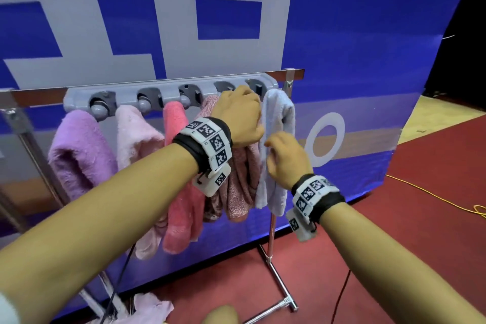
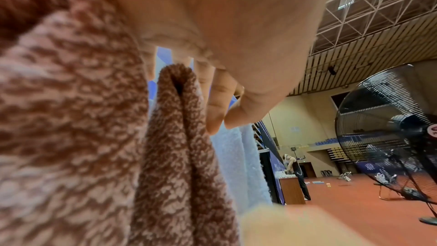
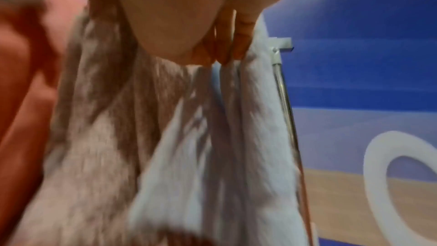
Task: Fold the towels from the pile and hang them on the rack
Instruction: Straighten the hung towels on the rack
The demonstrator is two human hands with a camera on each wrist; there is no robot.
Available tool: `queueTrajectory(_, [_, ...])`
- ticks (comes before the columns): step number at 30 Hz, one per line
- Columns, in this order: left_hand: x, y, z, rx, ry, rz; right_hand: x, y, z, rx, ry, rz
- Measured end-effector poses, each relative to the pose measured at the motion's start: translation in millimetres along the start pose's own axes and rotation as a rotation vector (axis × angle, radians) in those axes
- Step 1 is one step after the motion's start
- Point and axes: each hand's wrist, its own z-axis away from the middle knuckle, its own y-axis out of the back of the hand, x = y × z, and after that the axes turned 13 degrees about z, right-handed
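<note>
A grey hook rail (image 1: pixel 168 89) on a metal stand carries several hanging towels: purple (image 1: pixel 79 155), pale pink (image 1: pixel 136 137), coral (image 1: pixel 181 208), mottled brown-pink (image 1: pixel 239 192) and, at the right end, light blue (image 1: pixel 278 113). My left hand (image 1: pixel 253 127) sits knuckles-up over the top of the mottled towel (image 2: pixel 71 119). Its thumb and forefinger (image 2: pixel 222 124) meet at the edge of the light blue towel (image 2: pixel 236 166). Just below, my right hand (image 1: pixel 273 150) has its curled fingers (image 3: pixel 224 53) dug into the folds of the light blue towel (image 3: pixel 212 156).
A blue and white banner (image 1: pixel 368 34) stands right behind the rack. The stand's upright pole (image 1: pixel 272 231) and foot are at lower right on red floor. Pink cloth (image 1: pixel 150 308) lies on the floor below. A yellow cable (image 1: pixel 434 197) runs right. A large fan (image 2: pixel 387 137) is nearby.
</note>
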Motion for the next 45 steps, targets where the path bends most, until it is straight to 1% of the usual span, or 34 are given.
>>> queueTrajectory(3, [-1.2,2.0,7.9,0.003,-0.034,-0.041,-1.7,-30.5,27.9,-0.236,0.203,0.303])
queueTrajectory(4, [-1.3,2.0,9.3,-0.003,-0.035,-0.053,-2.7,-39.0,36.3,-0.382,0.23,0.415])
queueTrajectory(6, [-0.8,2.3,10.7,-0.013,-0.031,-0.064,-3.1,-51.2,47.9,-0.692,0.2,0.607])
queueTrajectory(8, [-0.6,3.2,11.3,-0.023,-0.028,-0.062,-1.0,-58.6,50.7,-0.892,0.111,0.776])
queueTrajectory(11, [-0.9,2.0,12.9,-0.042,-0.013,-0.072,2.6,-60.7,50.1,-1.101,-0.036,0.946])
queueTrajectory(13, [-1.0,0.4,13.9,-0.041,-0.017,-0.085,0.4,-57.6,48.8,-1.198,-0.062,0.979])
queueTrajectory(14, [-1.1,-0.1,14.5,-0.038,-0.023,-0.088,-3.6,-54.7,48.1,-1.217,-0.067,0.972])
queueTrajectory(16, [-0.3,-0.2,15.9,-0.044,-0.032,-0.09,-12.9,-44.5,45.3,-1.189,-0.07,0.923])
queueTrajectory(17, [0.6,-0.3,16.8,-0.046,-0.037,-0.082,-16.9,-37.6,44.2,-1.145,-0.062,0.874])
queueTrajectory(19, [1.4,-0.7,18.8,-0.048,-0.054,-0.043,-23.7,-23.6,40.7,-1.003,-0.038,0.712])
queueTrajectory(21, [4.1,-0.4,23.3,-0.05,-0.098,0.009,-29.9,-6.2,34.6,-0.857,0.021,0.573])
queueTrajectory(23, [5.2,-1.5,29.7,-0.038,-0.155,0.081,-37.2,10.5,26.4,-0.785,0.102,0.514])
queueTrajectory(27, [5.7,3.6,51.3,0.059,-0.259,0.334,-58.3,44.7,7.6,-0.711,0.186,0.356])
queueTrajectory(29, [2.6,14.5,70.2,0.126,-0.265,0.395,-73.2,60.0,-1.5,-0.639,0.216,0.272])
queueTrajectory(32, [-15.4,27.8,112.3,0.206,-0.22,0.397,-103.8,80.7,-14.5,-0.61,0.222,0.158])
queueTrajectory(34, [-32.0,33.5,147.0,0.215,-0.184,0.385,-127.9,87.6,-20.9,-0.597,0.245,0.124])
queueTrajectory(36, [-47.7,38.5,182.8,0.169,-0.131,0.375,-156.0,90.2,-25.1,-0.581,0.29,0.106])
queueTrajectory(41, [-81.2,55.8,262.7,0.069,0.038,0.359,-222.7,68.8,-25.4,-0.591,0.355,0.054])
queueTrajectory(43, [-95.3,64.4,289.4,0.035,0.137,0.281,-247.2,61.1,-25.3,-0.594,0.387,0.045])
queueTrajectory(45, [-110.2,69.4,315.8,0.008,0.243,0.156,-269.9,56.2,-25.9,-0.6,0.4,0.046])
